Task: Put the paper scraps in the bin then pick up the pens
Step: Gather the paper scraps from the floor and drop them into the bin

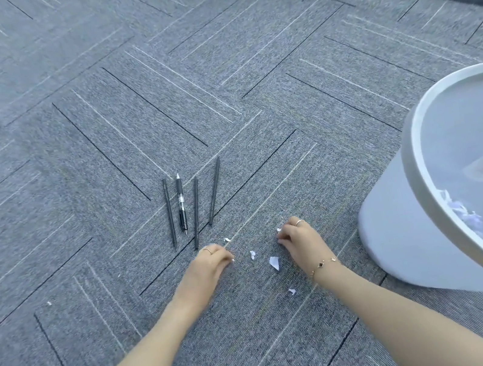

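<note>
Down on the carpet, both hands are working among paper scraps.
Left hand is curling fingers down; right hand is pinching a scrap. Four pens are lying just beyond; bin is sitting to the right, scraps inside.

Both hands low, fingers curled
</note>
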